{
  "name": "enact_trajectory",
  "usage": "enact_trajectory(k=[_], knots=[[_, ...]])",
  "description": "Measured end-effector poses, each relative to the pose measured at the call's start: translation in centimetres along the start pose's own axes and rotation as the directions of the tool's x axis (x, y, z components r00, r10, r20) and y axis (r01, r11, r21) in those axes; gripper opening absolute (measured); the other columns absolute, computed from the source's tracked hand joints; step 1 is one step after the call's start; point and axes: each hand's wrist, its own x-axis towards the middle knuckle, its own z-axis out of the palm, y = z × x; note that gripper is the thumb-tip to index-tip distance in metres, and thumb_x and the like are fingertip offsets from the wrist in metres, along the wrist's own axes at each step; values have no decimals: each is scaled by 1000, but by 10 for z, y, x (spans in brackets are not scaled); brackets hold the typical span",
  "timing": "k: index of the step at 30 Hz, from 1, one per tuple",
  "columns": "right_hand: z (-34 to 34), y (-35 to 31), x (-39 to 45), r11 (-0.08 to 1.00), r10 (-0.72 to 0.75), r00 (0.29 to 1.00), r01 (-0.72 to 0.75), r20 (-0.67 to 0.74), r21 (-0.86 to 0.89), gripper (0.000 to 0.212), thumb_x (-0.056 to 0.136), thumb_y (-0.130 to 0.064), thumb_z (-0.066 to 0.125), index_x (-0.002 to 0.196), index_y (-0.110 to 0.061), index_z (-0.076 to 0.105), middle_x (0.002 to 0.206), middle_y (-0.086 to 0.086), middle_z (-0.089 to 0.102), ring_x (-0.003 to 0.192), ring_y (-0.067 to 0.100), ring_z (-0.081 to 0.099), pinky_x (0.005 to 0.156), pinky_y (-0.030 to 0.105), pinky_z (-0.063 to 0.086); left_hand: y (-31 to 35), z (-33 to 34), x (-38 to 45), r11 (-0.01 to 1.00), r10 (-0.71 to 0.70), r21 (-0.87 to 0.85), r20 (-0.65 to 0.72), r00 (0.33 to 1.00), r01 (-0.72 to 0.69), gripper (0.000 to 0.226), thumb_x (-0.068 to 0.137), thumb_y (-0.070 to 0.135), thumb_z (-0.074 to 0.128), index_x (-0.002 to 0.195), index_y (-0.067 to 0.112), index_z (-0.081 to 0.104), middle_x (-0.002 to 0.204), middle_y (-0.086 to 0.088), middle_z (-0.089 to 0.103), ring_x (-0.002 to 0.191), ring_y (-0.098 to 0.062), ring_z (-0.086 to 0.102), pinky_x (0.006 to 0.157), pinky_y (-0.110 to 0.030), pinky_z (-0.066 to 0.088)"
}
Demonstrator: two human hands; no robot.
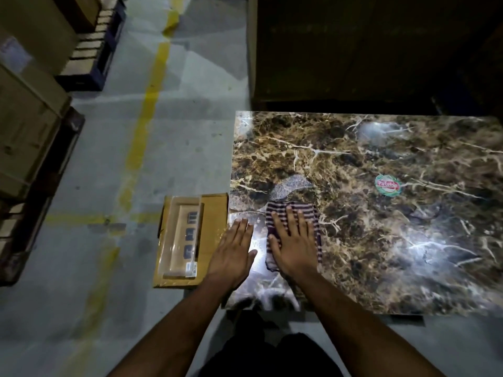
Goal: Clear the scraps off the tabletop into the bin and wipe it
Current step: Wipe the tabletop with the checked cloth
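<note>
A brown marble-patterned tabletop [381, 240] fills the right half of the view. My right hand [292, 240] lies flat with straight fingers on a purple-and-white striped cloth [313, 213] near the table's left front corner. My left hand [234, 251] rests flat on the table's left edge, fingers straight, just left of the cloth. A thin clear plastic scrap [290, 186] lies on the table right behind the cloth. A round green-and-red sticker [388, 185] sits farther right on the surface.
An open cardboard box [215, 213] stands on the floor against the table's left side, with a clear plastic tray [183, 235] inside. Stacked cartons on pallets [30, 137] line the far left. A dark large box [367, 50] stands behind the table. Yellow lines mark the grey floor.
</note>
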Motion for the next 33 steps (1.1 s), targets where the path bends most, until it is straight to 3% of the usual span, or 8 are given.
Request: enact_trajectory(k=[4,9,13,16,20,24,27,33], knots=[[2,11,-6,998,-63,998,64,14,-19,63,102,-58,22,161,-39,13,170,2,4,157,27,0,126,50,3,-7,-7,29,998,47,47,7,999,-47,71,105,55,26,162,19,3,169,-3,-6,156,-23,-7,127,-41,4],[-15,41,48,992,124,991,-125,-56,-4,66,100,-60,18,161,-36,15,170,7,11,156,33,6,125,54,6,-6,-7,57,997,31,75,-24,999,-29,70,104,57,26,162,23,6,169,-5,-8,156,-27,-10,123,-41,0],[-18,11,87,998,-56,998,55,29,35,64,101,-58,22,161,-39,10,170,4,2,157,31,0,125,54,5,-3,-14,93,997,-22,75,-40,999,25,71,102,57,20,161,18,11,168,-8,2,156,-29,1,125,-46,12],[-23,35,91,989,-149,988,148,47,31,64,100,-59,22,161,-41,12,170,1,3,157,28,1,125,52,6,3,-26,123,994,-89,62,-30,996,91,72,100,54,13,162,17,8,169,-9,1,156,-28,-2,125,-48,15],[-39,60,165,999,-34,999,35,-21,39,64,102,-60,20,161,-40,8,170,5,2,157,32,-1,125,52,0,8,-42,165,990,-117,74,-30,993,119,72,99,53,12,162,18,10,170,-10,5,156,-31,1,125,-50,13],[-44,28,208,990,-125,992,124,17,60,62,102,-56,23,161,-38,15,171,4,6,157,30,-3,123,48,-10,9,-53,202,980,-153,116,-53,987,159,67,101,47,20,161,16,13,169,-11,8,155,-31,6,125,-47,12],[-46,46,205,978,-203,979,203,11,43,61,102,-55,24,161,-39,16,170,2,8,157,28,1,124,47,-6,5,-57,218,981,-154,104,-69,986,161,63,105,44,29,161,17,16,169,-8,9,156,-28,8,124,-46,12],[-64,55,301,996,-78,996,79,-32,33,63,102,-58,24,161,-40,12,171,4,8,157,31,-1,125,52,0,-4,-68,255,970,-182,145,-102,978,196,63,104,43,32,160,19,22,169,-7,16,154,-29,13,123,-47,17]])
